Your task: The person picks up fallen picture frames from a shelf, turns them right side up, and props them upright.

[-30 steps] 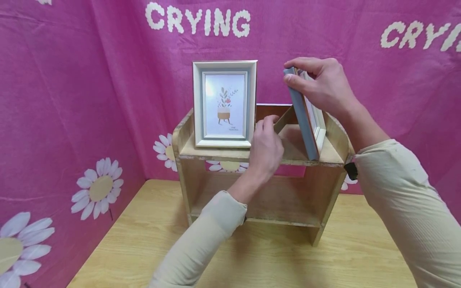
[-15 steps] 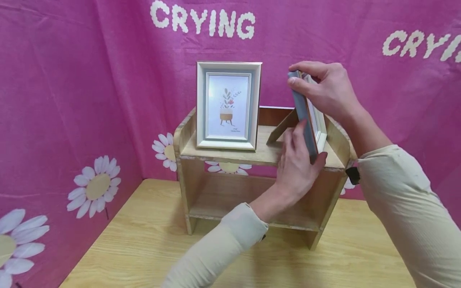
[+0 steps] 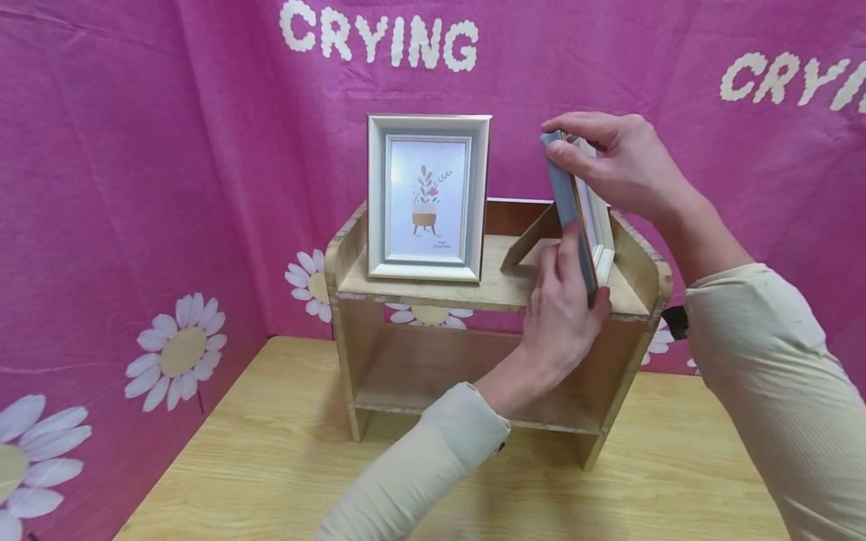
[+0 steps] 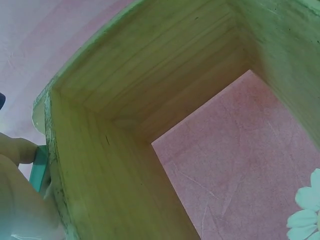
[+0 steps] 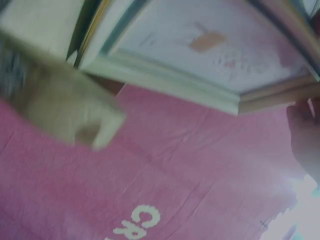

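Observation:
On the right of the shelf unit's top board (image 3: 497, 293), a white and grey picture frame (image 3: 563, 188) stands turned nearly edge-on, its back stand (image 3: 531, 237) folded out to the left. My right hand (image 3: 619, 161) grips its upper edge between thumb and fingers. Lower down, my left hand (image 3: 561, 308) holds the near side edge, fingers on the back and thumb at the bottom corner. In the right wrist view the framed print (image 5: 210, 42) shows at a slant. A second picture frame (image 3: 428, 199), with a potted plant print, stands upright on the left, apart from both hands.
The wooden shelf unit (image 3: 473, 368) has raised side panels and a lower compartment. It stands on a light wood table (image 3: 271, 451). A pink cloth (image 3: 237, 113) with daisies and white lettering hangs behind and to the left.
My left hand has moved right from the frame's back stand to its near edge and now holds it. The right hand keeps its grip at the top; little has moved in the last half second.

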The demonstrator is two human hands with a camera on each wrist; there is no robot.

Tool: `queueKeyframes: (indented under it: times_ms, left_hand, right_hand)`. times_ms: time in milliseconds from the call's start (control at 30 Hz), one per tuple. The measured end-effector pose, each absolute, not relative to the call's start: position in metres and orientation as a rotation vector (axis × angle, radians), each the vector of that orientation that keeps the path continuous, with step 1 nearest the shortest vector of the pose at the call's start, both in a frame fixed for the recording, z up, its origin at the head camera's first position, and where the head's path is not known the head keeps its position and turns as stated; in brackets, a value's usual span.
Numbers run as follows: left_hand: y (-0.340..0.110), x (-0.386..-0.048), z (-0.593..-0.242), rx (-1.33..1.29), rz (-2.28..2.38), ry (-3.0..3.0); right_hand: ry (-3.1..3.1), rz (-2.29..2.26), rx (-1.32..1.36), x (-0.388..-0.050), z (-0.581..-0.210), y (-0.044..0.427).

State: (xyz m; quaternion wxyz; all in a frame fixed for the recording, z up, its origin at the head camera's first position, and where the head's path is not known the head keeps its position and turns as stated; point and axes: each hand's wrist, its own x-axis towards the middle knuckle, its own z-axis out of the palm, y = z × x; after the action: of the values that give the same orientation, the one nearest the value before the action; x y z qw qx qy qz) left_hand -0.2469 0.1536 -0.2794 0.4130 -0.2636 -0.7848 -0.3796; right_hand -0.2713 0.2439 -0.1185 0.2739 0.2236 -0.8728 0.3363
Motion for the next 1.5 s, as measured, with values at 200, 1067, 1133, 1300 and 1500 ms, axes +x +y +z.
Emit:
queueKeyframes:
  times_ms: [200,1067,1133,1300,1500]
  left_hand:
    - [0.153,-0.249,-0.276,-0.667,-0.921,-1.972]
    - [0.138,-0.258,-0.277,-0.722,-0.940,-1.969]
    - [0.135,-0.260,-0.277,-0.747,-0.934,-1.949]
    - [0.125,-0.266,-0.277,-0.825,-0.900,-1.918]
    - [0.118,-0.270,-0.276,-0.885,-0.900,-1.924]
  right_hand:
    - [-2.451,0.938,0.701,-0.276,-0.109,0.259]
    - [-2.219,0.996,0.762,-0.296,-0.111,0.254]
    - [-2.187,0.989,0.776,-0.298,-0.111,0.254]
    - [-2.113,0.982,0.789,-0.301,-0.113,0.254]
    - [-2.102,0.910,0.740,-0.302,-0.114,0.253]
